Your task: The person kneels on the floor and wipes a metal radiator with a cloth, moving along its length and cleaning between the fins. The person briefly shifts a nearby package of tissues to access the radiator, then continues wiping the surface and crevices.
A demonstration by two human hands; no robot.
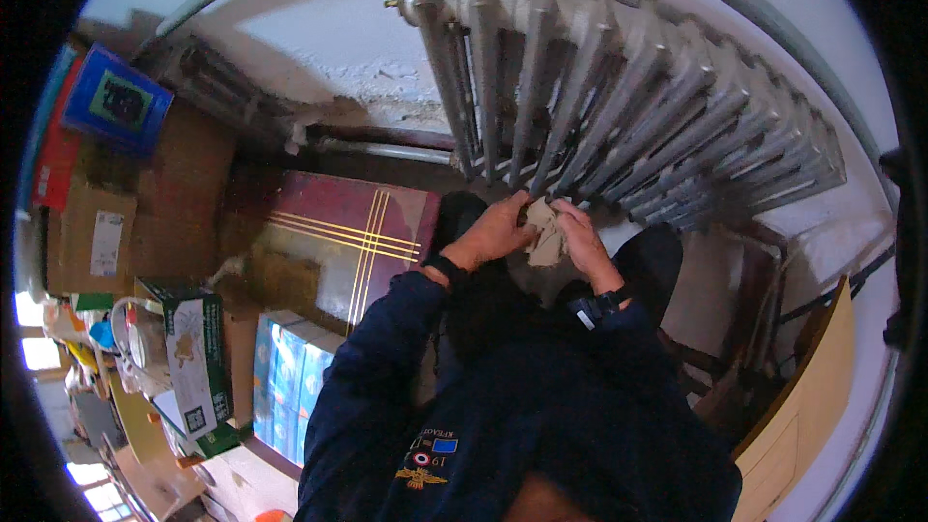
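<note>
Between my two hands is a crumpled beige cloth or paper (545,232), held low in front of the radiator. My left hand (496,228) grips its left side, the fingertips near the foot of the radiator columns. On the right side, my right hand (584,238) has its fingers closed along the edge of the same piece. Just beyond my fingers rises a grey cast-iron radiator (573,80) with several columns, fixed along the white wall. Its lower ends are partly hidden by my hands and knees.
To my left lies a dark red box with gold stripes (348,225). Beside it are blue-and-white packs (286,384), a green-and-white carton (194,362) and stacked cardboard boxes (181,210). A pipe (391,151) runs low along the wall. A pale wooden panel (805,384) stands at my right.
</note>
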